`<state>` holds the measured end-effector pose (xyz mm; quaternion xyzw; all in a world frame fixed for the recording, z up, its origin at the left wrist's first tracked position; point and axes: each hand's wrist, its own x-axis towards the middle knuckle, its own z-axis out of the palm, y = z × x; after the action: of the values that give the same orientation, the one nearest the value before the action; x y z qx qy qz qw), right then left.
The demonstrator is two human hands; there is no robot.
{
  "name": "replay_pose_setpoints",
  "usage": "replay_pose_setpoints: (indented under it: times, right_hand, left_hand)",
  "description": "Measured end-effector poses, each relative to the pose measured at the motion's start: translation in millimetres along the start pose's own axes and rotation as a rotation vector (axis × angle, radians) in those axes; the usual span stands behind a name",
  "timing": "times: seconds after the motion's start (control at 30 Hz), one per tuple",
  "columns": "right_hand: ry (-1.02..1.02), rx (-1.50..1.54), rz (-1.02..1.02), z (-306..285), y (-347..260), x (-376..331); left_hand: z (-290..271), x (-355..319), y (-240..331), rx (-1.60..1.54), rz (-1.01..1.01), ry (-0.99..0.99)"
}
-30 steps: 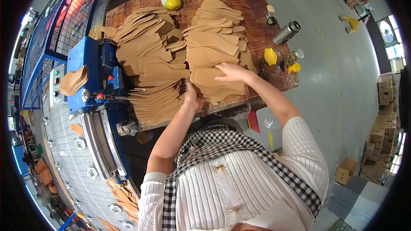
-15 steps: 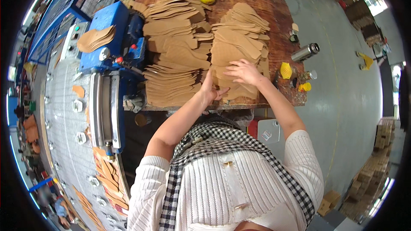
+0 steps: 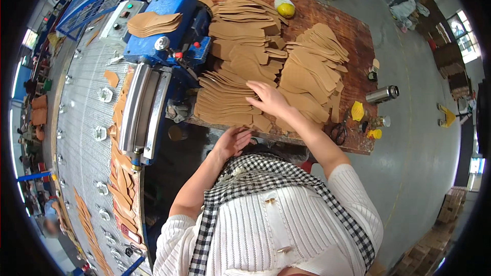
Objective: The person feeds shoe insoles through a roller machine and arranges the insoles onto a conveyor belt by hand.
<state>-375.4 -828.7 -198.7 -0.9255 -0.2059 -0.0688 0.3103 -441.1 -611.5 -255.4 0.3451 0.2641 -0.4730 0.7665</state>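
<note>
Spread wide and seemingly empty, the right hand (image 3: 271,100) is over the near row of tan insoles (image 3: 221,97), at the end farther from the blue machine (image 3: 171,4); whether its fingertips touch cannot be told. The left hand (image 3: 232,143), palm up with fingers loosely curled, holds nothing visible, just off the near edge of the wooden surface (image 3: 355,28), below and right of the machine. That row lies just right of the machine, its sheets overlapping; a second row (image 3: 307,69) lies farther right of it, and a small pile (image 3: 153,24) sits on its top.

Each insole looks thin and light, probably bendable yet firm enough to keep its shape, and hardly fragile; loose bundles seem likelier to slide apart. A bundle would best be held across its long edges, or pinched at the ends away from the machine.

Wood shows far right of the machine, beyond the second row, before a steel flask (image 3: 381,94) at the surface's edge. Room is tight beside the machine, where a red-knobbed lever (image 3: 178,55) sits near the insoles.
</note>
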Motion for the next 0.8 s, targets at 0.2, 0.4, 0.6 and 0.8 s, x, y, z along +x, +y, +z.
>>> replay_pose_setpoints:
  times: [0.2,0.4,0.6,0.8]
  right_hand:
    - [-0.345,-0.272,0.053,46,22,71]
    - [-0.169,-0.16,0.017,40,37,69]
    - [0.003,-0.565,-0.103,68,4,60]
    - [-0.417,-0.516,0.34,41,-20,83]
  left_hand:
    - [-105,-63,-11,-0.328,0.245,0.246]
    - [-180,-112,-28,-0.745,0.337,0.274]
    - [-237,-137,-15,-0.827,0.29,0.389]
    - [-305,-145,23,-0.68,0.279,0.408]
